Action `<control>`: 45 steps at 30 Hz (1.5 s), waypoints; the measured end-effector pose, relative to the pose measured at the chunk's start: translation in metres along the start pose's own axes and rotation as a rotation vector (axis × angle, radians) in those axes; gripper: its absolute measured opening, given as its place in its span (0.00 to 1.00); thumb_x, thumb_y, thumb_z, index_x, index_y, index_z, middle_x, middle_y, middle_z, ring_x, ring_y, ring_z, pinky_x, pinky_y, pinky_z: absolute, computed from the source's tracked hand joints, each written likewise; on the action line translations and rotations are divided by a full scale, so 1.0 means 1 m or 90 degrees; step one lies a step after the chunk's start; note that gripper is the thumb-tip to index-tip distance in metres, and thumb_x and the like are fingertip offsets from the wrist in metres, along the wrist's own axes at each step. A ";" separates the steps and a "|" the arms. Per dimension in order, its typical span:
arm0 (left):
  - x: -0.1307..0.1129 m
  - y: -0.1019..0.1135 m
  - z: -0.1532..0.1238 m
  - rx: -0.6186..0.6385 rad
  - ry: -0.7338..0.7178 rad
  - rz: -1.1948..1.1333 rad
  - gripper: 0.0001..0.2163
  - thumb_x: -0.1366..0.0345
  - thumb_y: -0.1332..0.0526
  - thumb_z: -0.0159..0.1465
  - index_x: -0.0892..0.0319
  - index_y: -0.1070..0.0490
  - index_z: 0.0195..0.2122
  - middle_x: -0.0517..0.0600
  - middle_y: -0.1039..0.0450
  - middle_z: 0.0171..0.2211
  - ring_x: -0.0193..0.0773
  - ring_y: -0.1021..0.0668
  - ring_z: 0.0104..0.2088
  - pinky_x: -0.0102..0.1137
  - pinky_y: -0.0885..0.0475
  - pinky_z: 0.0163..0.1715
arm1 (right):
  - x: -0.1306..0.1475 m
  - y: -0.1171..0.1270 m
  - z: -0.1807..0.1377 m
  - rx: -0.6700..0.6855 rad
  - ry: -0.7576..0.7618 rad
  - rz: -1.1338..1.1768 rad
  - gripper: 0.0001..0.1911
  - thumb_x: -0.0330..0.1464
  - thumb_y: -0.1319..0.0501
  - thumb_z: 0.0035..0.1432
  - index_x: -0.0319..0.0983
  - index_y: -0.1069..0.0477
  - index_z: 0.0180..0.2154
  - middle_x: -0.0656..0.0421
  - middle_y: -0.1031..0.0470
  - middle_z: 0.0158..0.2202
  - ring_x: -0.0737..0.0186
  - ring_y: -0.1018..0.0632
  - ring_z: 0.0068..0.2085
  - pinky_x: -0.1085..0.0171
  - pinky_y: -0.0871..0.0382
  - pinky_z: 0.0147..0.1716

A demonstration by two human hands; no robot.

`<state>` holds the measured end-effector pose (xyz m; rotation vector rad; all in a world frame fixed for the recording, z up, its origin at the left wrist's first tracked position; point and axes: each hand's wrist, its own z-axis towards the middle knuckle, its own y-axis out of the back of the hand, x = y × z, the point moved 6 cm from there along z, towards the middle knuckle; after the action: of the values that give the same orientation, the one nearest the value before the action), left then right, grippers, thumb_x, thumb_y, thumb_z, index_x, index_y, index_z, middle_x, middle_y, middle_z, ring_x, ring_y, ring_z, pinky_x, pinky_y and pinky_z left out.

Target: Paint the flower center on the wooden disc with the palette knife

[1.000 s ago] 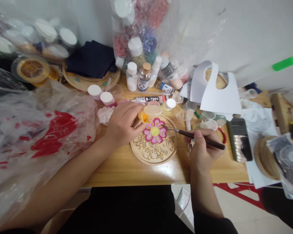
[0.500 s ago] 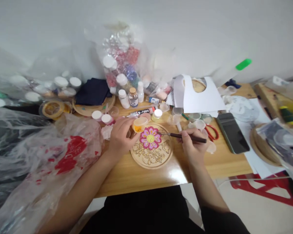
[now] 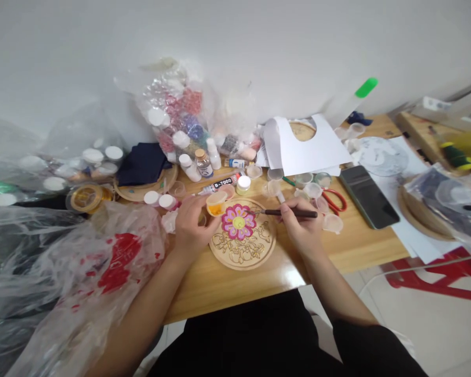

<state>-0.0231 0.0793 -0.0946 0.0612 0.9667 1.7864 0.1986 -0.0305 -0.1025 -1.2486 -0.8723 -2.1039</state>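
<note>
Tilted within the last second, the view put the front edge of the wooden table (image 3: pixel 192 302) on a climb to the right where it had run nearly level, and a translucent cup (image 3: pixel 215 209) of orange material sat farther left of the pink flower (image 3: pixel 238 223) than before. The left hand (image 3: pixel 191 222) pinched the cup between thumb and fingers at the upper left rim of a round wooden disc (image 3: pixel 227 263); which way its mouth faced was unclear. The right hand (image 3: pixel 304 228) was closed around a dark-handled tool (image 3: pixel 272 212), its long axis nearly level across the view, the thin metal tip pointing left at the right-hand petals, the butt pointing right. Whether the tip touched them could not be told. The disc lay flat between the hands, the flower on its upper half and gold scrollwork (image 3: pixel 241 249) below. Behind it, a white-capped jar (image 3: pixel 244 183) stood just beside a B-7000 tube (image 3: pixel 222 183) lying nozzle to the left. Red-handled scissors (image 3: pixel 342 197) and a dark phone (image 3: pixel 369 198) lay right of the right hand, the phone's length slanting from upper left to lower right.
</note>
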 end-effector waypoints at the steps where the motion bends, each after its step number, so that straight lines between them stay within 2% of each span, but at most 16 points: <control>1: 0.000 0.000 0.000 0.000 0.001 -0.003 0.12 0.71 0.34 0.60 0.58 0.29 0.45 0.53 0.19 0.40 0.44 0.17 0.40 0.39 0.20 0.41 | -0.001 0.000 0.000 0.001 -0.001 0.001 0.10 0.33 0.37 0.59 0.40 0.28 0.26 0.65 0.28 0.19 0.69 0.28 0.20 0.68 0.36 0.21; 10: 0.004 -0.003 -0.003 0.019 0.021 -0.011 0.12 0.69 0.34 0.60 0.59 0.28 0.46 0.53 0.19 0.41 0.44 0.17 0.41 0.39 0.22 0.43 | -0.002 0.001 -0.003 0.001 -0.036 0.012 0.10 0.30 0.38 0.58 0.41 0.29 0.25 0.65 0.29 0.19 0.69 0.28 0.21 0.67 0.36 0.22; 25: 0.002 0.000 0.000 0.015 0.014 -0.004 0.13 0.71 0.33 0.60 0.60 0.28 0.46 0.51 0.19 0.40 0.41 0.18 0.39 0.35 0.22 0.41 | -0.005 0.001 -0.004 -0.002 -0.045 0.015 0.10 0.34 0.37 0.59 0.42 0.28 0.26 0.64 0.28 0.20 0.69 0.29 0.21 0.66 0.37 0.22; 37: 0.001 0.000 0.000 0.012 0.014 -0.012 0.12 0.70 0.34 0.61 0.59 0.28 0.45 0.52 0.19 0.40 0.43 0.17 0.41 0.38 0.22 0.43 | -0.004 0.003 -0.004 -0.011 -0.034 0.010 0.10 0.33 0.37 0.59 0.41 0.28 0.25 0.65 0.29 0.19 0.69 0.30 0.20 0.66 0.39 0.20; 45: 0.001 0.000 0.000 0.012 0.011 -0.026 0.14 0.70 0.33 0.61 0.58 0.29 0.47 0.53 0.19 0.41 0.43 0.17 0.42 0.39 0.22 0.45 | -0.002 0.005 0.001 -0.064 -0.041 0.081 0.10 0.35 0.35 0.61 0.41 0.26 0.27 0.65 0.26 0.19 0.69 0.27 0.19 0.68 0.35 0.19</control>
<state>-0.0236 0.0797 -0.0951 0.0372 0.9904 1.7429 0.2034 -0.0327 -0.1023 -1.3934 -0.7024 -2.0369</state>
